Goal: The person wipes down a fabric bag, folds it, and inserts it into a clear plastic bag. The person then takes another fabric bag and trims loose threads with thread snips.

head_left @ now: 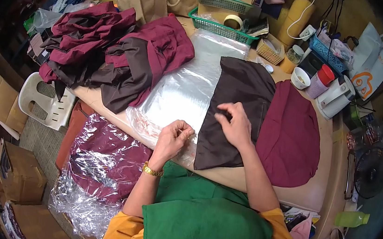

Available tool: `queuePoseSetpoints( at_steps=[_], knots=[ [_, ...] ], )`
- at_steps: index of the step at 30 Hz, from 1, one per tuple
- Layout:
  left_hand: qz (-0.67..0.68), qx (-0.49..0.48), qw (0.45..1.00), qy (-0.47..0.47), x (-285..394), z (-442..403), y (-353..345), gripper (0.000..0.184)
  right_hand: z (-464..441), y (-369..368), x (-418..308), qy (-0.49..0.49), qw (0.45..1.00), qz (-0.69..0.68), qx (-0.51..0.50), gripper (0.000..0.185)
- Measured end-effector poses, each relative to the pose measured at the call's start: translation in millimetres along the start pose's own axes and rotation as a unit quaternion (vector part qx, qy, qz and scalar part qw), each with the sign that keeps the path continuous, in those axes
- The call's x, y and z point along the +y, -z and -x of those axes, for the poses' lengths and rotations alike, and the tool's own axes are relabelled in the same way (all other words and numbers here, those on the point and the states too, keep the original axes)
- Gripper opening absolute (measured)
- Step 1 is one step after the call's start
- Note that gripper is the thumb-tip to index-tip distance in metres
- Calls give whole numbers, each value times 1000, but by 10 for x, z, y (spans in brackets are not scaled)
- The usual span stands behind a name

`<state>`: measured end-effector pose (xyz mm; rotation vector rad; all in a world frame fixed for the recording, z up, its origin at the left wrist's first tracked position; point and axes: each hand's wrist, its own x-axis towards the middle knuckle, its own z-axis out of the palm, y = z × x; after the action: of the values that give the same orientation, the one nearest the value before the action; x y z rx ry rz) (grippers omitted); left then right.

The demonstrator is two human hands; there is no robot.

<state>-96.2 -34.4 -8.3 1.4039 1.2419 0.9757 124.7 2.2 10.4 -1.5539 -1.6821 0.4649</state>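
Observation:
A folded garment lies across the table, with a dark brown panel point(237, 87) on the left and a maroon part point(290, 134) on the right. Over the brown panel is my right hand point(238, 127), its fingers bent and the thumb apart from them, with nothing visible between. My left hand point(173, 141), with a gold watch at the wrist, is closed in a pinch beside the panel's left edge. Whatever those fingertips hold, if anything, is too small to make out. Beneath and beyond the left hand lies a stack of clear plastic bags point(180, 97).
Maroon and brown garments point(128, 52) are heaped at the table's back left. Plastic-wrapped maroon garments point(102, 166) sit below the front left edge, near a white plastic chair point(46, 99). Green baskets point(219, 29), a bowl point(301, 78) and a white kettle point(336, 97) line the back and right.

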Motion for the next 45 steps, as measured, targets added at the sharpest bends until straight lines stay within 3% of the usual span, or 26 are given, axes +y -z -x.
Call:
queuePoseSetpoints(
  at_steps=[2,5,13,19,21,22,25,27,29,32,36,38,39,41,43,45],
  knots=[
    [36,1,999,21,43,12,-1,12,181,123,-251,120,990,39,-56,29],
    [45,4,999,24,60,22,17,12,345,172,-509,138,982,81,-103,28],
    [-7,17,999,-26,-39,17,17,12,377,153,-708,222,961,145,-84,34],
    [-46,-11,995,-85,-2,36,81,15,346,38,-616,191,964,155,-105,31],
    [94,39,994,36,96,63,121,22,268,-25,-495,116,992,46,-26,33],
    [93,38,994,36,126,70,103,22,209,-66,-384,78,996,42,-10,36],
    [-122,60,990,-41,142,45,-171,34,12,-212,-7,39,996,68,51,41],
    [-183,-47,981,-38,0,4,-276,32,-125,-272,246,35,994,77,65,40],
    [-200,-52,978,-32,147,19,-267,29,-257,-229,365,29,993,84,79,39],
    [-118,-9,990,-75,-25,36,-121,26,-374,-156,491,1,988,136,76,33],
    [-120,2,993,-11,-102,70,298,26,-433,-129,513,-46,989,132,54,33],
    [8,23,999,38,-181,44,401,25,-411,-141,501,-29,989,136,48,33],
    [8,24,999,39,-177,17,327,25,-405,-138,497,-29,989,136,48,33],
    [-15,99,993,-59,-93,-97,18,29,-406,-134,481,-33,989,139,44,32],
    [-82,37,996,-19,178,-111,-256,39,-393,-133,485,-30,989,135,49,32],
    [-125,-2,992,-33,150,-233,-350,34,-380,-140,513,-26,989,131,56,32]
  ],
)
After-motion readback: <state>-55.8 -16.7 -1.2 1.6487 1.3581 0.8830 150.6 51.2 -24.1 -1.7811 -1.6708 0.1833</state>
